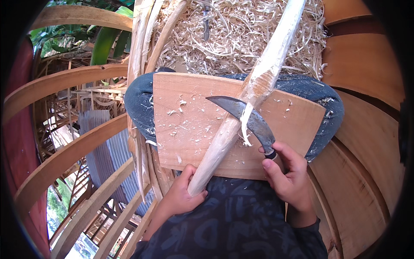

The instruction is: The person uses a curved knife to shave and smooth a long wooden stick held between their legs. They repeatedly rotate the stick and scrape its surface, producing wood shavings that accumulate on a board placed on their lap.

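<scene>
A long pale wooden pole [217, 149] runs slantwise from near my body up to the far right, crossing a flat wooden board [185, 125] on my lap. My left hand [183, 193] is wrapped round the pole's near end. In my right hand [286, 172] is a sickle-shaped knife [256, 118], gripped near its dark collar; most of the handle is hidden by my palm. The curved blade lies across the pole, its tip pointing left. A thin curled shaving [246, 121] hangs at the blade. Around the pole's middle the surface is rougher and browner.
Beyond my legs lies a thick heap of wood shavings [237, 43], with another dark-bladed tool [206, 23] on it. Long wooden strips [140, 56] stand to the left, beside a slatted railing [73, 82]. Wide curved planks [366, 73] line the right. Small shavings dot the board.
</scene>
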`<action>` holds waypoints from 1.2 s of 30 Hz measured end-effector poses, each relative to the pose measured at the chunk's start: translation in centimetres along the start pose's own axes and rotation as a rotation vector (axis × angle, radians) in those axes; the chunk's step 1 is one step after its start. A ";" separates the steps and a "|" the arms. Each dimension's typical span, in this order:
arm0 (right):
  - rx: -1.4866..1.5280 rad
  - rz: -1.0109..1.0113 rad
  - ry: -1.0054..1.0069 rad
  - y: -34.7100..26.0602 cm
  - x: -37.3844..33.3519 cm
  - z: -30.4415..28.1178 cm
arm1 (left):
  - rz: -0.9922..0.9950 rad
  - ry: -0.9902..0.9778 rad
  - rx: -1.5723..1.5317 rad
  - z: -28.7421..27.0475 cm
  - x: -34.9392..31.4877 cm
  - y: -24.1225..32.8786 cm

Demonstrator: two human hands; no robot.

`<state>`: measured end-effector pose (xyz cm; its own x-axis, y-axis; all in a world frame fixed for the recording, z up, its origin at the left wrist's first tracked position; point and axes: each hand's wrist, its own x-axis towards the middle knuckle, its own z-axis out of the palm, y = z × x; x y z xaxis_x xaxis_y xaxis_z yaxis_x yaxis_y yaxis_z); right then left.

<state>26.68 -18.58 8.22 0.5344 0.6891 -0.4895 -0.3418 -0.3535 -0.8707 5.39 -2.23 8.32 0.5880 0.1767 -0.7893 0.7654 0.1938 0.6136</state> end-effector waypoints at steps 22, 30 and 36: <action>-0.022 0.077 -0.167 -0.6 0.5 -0.3 | 0.023 -0.047 0.007 -0.4 0.1 -0.5; -0.109 -0.114 -0.040 0.3 0.7 -0.4 | 0.031 -0.057 -0.026 -0.4 0.1 -0.6; -0.083 -0.092 0.071 -0.1 0.8 -0.4 | 0.050 -0.034 -0.015 -0.5 0.3 -0.9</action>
<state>27.46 -18.26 7.88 0.6149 0.6753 -0.4074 -0.2257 -0.3442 -0.9113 4.79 -1.85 7.52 0.6341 0.1536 -0.7579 0.7310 0.2005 0.6523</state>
